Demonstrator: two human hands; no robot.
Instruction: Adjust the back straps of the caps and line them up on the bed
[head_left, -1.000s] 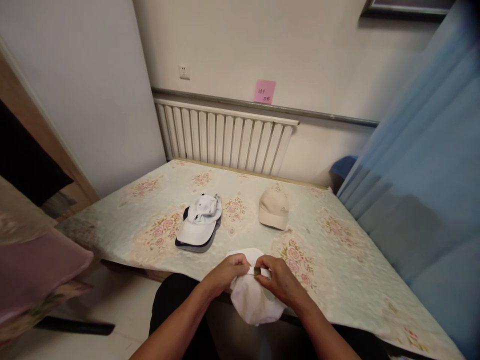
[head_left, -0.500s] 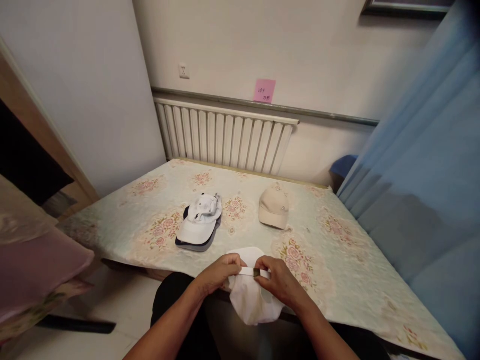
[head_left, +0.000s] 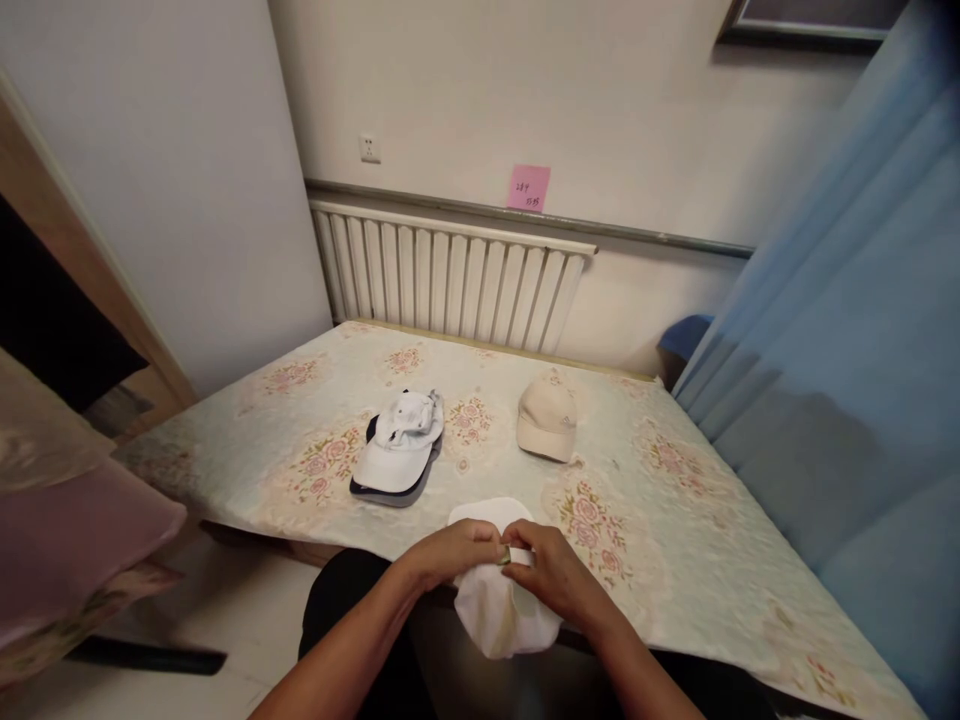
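Observation:
A white cap lies at the near edge of the bed, its brim pointing away from me and its crown hanging toward my lap. Across its back opening runs a white strap with a small metal buckle. My left hand pinches the strap at the buckle, partly covering it. From the other side my right hand grips the strap between thumb and fingers, close beside the left fingertips. Left of centre, a white cap rests on a dark cap in a stack. A beige cap sits alone to the right.
The flowered sheet covers the bed. Behind it, a white radiator stands against the wall under a pipe, with a pink note above. A blue curtain hangs on the right. Pink cloth drapes at the left.
My left hand has moved right along the strap to the buckle, so the two hands are now closer together. The buckle is partly hidden, and the other caps stay put.

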